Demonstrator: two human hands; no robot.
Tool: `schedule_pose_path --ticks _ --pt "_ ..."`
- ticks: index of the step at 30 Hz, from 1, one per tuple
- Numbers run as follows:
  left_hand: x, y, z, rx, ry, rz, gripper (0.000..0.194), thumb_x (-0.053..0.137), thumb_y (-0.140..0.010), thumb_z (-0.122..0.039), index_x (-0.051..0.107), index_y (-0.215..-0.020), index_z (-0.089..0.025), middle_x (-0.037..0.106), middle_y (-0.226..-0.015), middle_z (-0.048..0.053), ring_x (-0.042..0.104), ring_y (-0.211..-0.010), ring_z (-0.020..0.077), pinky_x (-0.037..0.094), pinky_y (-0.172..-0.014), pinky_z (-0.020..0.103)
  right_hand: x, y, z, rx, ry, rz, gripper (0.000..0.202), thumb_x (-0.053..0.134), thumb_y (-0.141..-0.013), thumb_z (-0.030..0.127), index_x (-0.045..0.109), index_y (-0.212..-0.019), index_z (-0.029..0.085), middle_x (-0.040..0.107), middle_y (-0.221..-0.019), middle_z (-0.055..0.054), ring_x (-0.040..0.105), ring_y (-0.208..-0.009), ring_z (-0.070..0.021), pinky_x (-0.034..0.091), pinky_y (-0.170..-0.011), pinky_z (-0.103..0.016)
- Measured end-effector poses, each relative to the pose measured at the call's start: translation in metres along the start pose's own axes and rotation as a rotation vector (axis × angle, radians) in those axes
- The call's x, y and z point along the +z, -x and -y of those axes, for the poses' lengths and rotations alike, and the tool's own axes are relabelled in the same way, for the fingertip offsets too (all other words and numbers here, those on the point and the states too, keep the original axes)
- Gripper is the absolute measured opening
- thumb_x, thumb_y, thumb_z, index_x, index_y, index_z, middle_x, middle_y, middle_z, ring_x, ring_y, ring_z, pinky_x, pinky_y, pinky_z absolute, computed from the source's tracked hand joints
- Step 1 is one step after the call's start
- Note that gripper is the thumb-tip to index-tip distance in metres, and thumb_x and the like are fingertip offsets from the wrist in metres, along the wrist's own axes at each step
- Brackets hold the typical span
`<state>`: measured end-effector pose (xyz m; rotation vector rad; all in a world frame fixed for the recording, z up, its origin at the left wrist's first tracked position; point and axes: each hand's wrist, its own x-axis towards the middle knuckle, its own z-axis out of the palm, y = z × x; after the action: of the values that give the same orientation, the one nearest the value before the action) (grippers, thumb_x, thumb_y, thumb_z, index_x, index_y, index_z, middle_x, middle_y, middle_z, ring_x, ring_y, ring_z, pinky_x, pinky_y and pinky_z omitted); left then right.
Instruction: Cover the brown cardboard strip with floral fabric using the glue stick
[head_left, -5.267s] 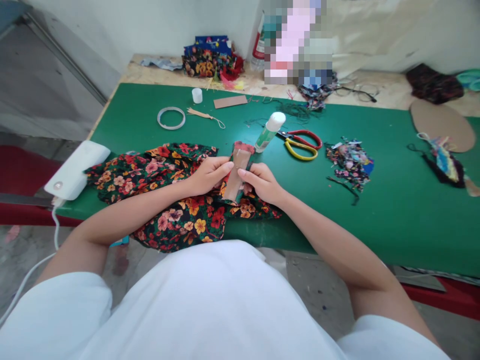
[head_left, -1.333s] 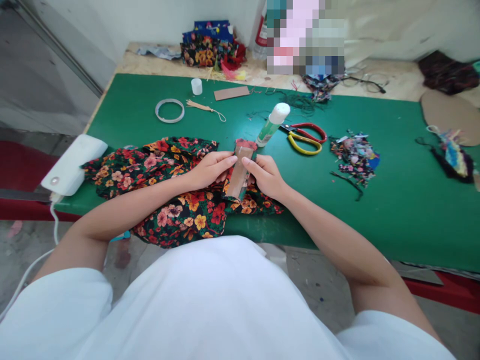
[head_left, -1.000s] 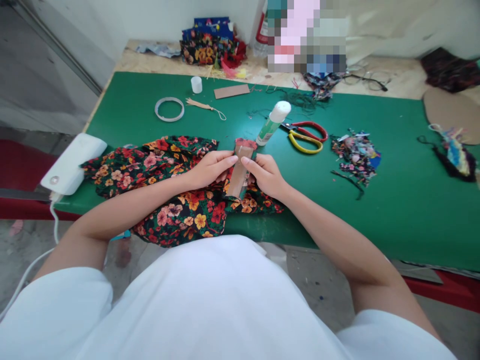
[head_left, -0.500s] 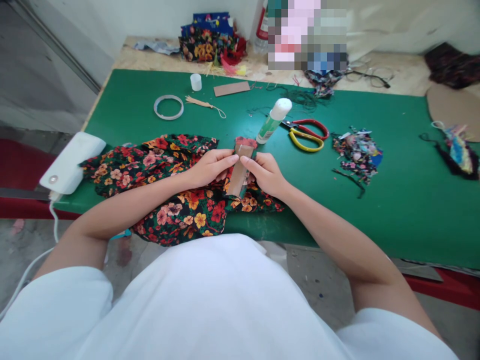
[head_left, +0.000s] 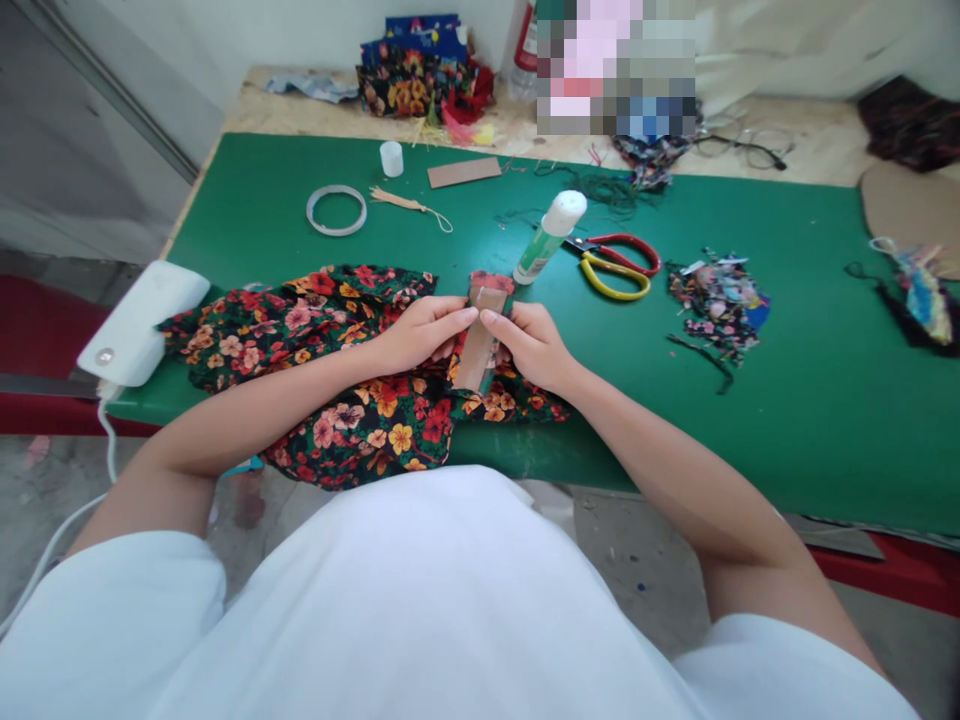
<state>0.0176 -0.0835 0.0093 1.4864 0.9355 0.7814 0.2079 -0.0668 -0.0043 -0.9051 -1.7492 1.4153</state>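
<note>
Between my two hands is a brown cardboard strip [head_left: 477,352], with floral fabric folded over its far end and along its sides. My left hand [head_left: 433,330] grips its left edge, thumb on top and fingers hidden beneath. From the other side, my right hand [head_left: 534,342] pinches it the same way, the thumbs nearly meeting near the far end. Dark floral cloth [head_left: 352,425] spreads under and left of my hands, hanging over the near edge of the table. Just beyond the strip, an uncapped glue stick [head_left: 547,240] stands on the green mat [head_left: 810,420].
Scissors [head_left: 615,270] with red and yellow handles lie right of the glue stick, near a heap of fabric scraps [head_left: 720,300]. Farther back are a tape roll [head_left: 336,211], a white cap [head_left: 391,158] and another cardboard strip [head_left: 464,172]. A white corded device [head_left: 142,325] sits at left.
My hands keep the same hold on the cardboard strip. Only the camera view has shifted very slightly.
</note>
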Motion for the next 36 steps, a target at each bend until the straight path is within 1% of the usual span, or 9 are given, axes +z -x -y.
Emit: schedule_pose_path --ticks 5,9,14,20,25,30,36 --pt "0.0008 -0.0004 -0.0001 -0.027 0.002 -0.010 0.076 0.060 -0.074 -0.095 0.054 -0.073 -0.019 0.047 -0.047 -0.005 0.042 -0.039 0.0074 0.031 -0.039 0.023 0.0002 0.0002 0.0004 0.005 0.006 0.000 0.074 0.062 -0.079 0.091 0.059 -0.062 0.019 0.057 -0.048 0.002 0.050 -0.043 -0.0101 0.036 -0.044 -0.025" --pt "0.0005 -0.0003 0.0013 -0.023 0.000 -0.015 0.075 0.060 -0.075 -0.094 0.052 -0.070 -0.019 0.048 -0.046 -0.005 0.043 -0.039 0.0072 0.031 -0.040 0.022 0.0007 0.0003 0.0002 0.002 0.006 0.003 0.074 0.062 -0.079 0.091 0.059 -0.062 0.019 0.056 -0.048 0.002 0.050 -0.043 -0.0103 0.037 -0.044 -0.025" --pt "-0.0002 0.0000 0.0016 -0.025 0.006 -0.005 0.072 0.061 -0.078 -0.090 0.053 -0.071 -0.019 0.047 -0.048 -0.004 0.044 -0.040 0.0080 0.031 -0.040 0.024 0.0002 0.0007 0.0007 0.003 0.000 0.013 0.073 0.063 -0.079 0.091 0.059 -0.063 0.019 0.055 -0.048 0.003 0.048 -0.043 -0.0098 0.036 -0.044 -0.025" --pt "0.0006 -0.0004 0.0011 -0.021 0.003 -0.009 0.075 0.061 -0.075 -0.094 0.053 -0.071 -0.019 0.048 -0.047 -0.004 0.043 -0.039 0.0075 0.031 -0.040 0.023 0.0004 0.0014 0.0016 -0.017 -0.002 0.020 0.072 0.063 -0.082 0.088 0.060 -0.064 0.019 0.056 -0.049 0.003 0.049 -0.043 -0.0093 0.037 -0.044 -0.025" --pt "0.0009 -0.0008 0.0028 -0.042 0.017 -0.021 0.077 0.062 -0.072 -0.095 0.055 -0.071 -0.018 0.051 -0.048 -0.003 0.045 -0.039 0.0076 0.033 -0.039 0.023 0.0007 0.0011 0.0020 -0.019 -0.001 0.024 0.071 0.063 -0.082 0.088 0.060 -0.065 0.019 0.055 -0.049 0.003 0.048 -0.042 -0.0091 0.037 -0.043 -0.024" --pt "0.0002 -0.0008 0.0055 -0.038 0.023 -0.006 0.074 0.063 -0.075 -0.092 0.056 -0.074 -0.018 0.052 -0.049 -0.004 0.046 -0.040 0.0073 0.032 -0.039 0.021 0.0004 0.0008 0.0017 -0.023 -0.005 0.043 0.071 0.061 -0.083 0.088 0.059 -0.065 0.019 0.055 -0.050 0.003 0.050 -0.043 -0.0098 0.039 -0.043 -0.024" --pt "-0.0003 -0.0015 0.0058 -0.030 0.004 -0.002 0.076 0.061 -0.074 -0.093 0.055 -0.075 -0.018 0.051 -0.048 -0.004 0.046 -0.039 0.0073 0.032 -0.039 0.021 0.0005 0.0008 0.0025 -0.033 0.000 0.047 0.071 0.061 -0.084 0.087 0.060 -0.065 0.018 0.057 -0.050 0.003 0.052 -0.042 -0.0096 0.040 -0.042 -0.023"
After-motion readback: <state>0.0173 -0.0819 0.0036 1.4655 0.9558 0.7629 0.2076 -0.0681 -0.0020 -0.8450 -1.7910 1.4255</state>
